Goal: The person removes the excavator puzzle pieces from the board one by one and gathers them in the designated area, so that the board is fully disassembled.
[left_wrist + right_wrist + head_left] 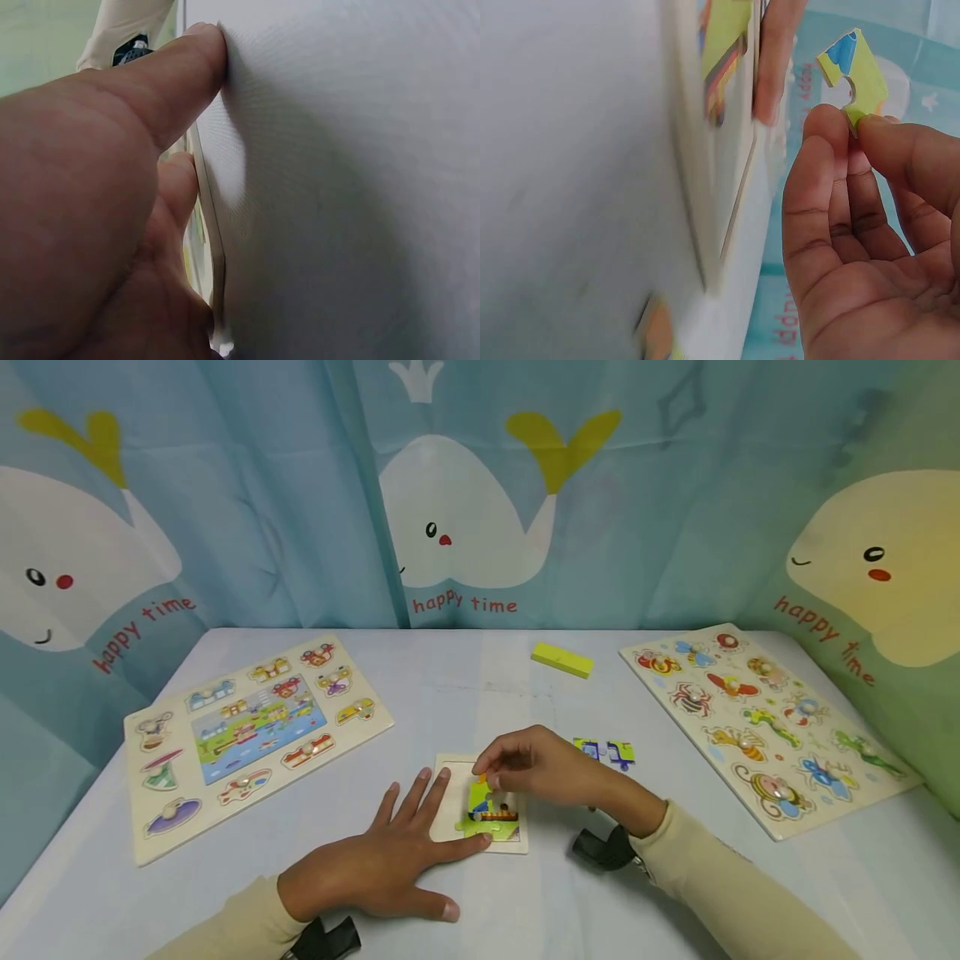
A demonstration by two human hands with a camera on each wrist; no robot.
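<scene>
My right hand (540,768) pinches a yellow-green jigsaw piece (866,79) with a blue patch between thumb and fingertips. In the right wrist view the piece is raised, its rounded notch showing. Below this hand lies a small wooden puzzle tray (452,814), with joined picture pieces (491,817) in its right part. My left hand (390,864) is spread flat, its fingers resting on the tray's left side and lower edge. In the left wrist view the thumb (187,71) reaches along the white cloth. The right hand hides the tray's upper right corner.
Loose jigsaw pieces (619,753) lie beyond the right wrist, and another blurred piece (658,330) lies near the tray. A yellow block (562,660) sits farther back. Knob puzzle boards stand left (180,760) and right (720,727). A whale-print curtain (300,527) hangs behind.
</scene>
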